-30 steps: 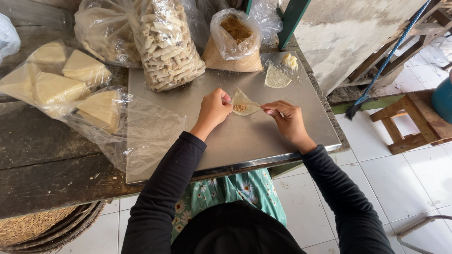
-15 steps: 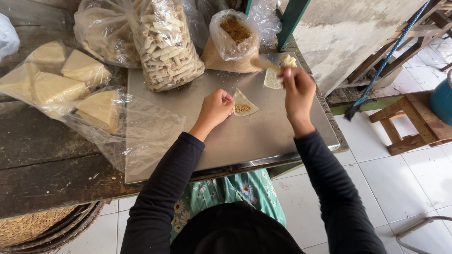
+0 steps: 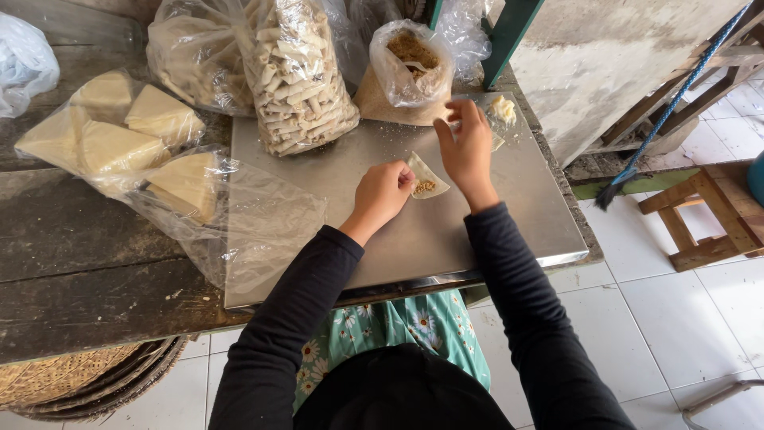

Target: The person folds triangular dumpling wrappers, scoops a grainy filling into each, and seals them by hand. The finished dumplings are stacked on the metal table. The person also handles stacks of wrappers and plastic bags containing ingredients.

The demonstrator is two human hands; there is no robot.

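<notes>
On a steel sheet [image 3: 509, 199], the left hand [image 3: 384, 191] pinches the near-left edge of a triangular wrapper [image 3: 426, 177] holding brown filling. The right hand [image 3: 468, 150] hovers just beyond it, fingers spread. Farther off stand a bag of rolled sticks [image 3: 298, 76] and a bag of brown filling [image 3: 410, 64].

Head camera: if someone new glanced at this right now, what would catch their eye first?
Probably the two hands at the middle of the steel sheet: the left hand pins a small pale wrapper with brown filling on it, while the right hand hovers just beyond it. Next, the tall clear bag of rolled pastry sticks standing at the sheet's far edge, and the bag of pale triangular wrappers on the dark wooden table to the left.
</notes>
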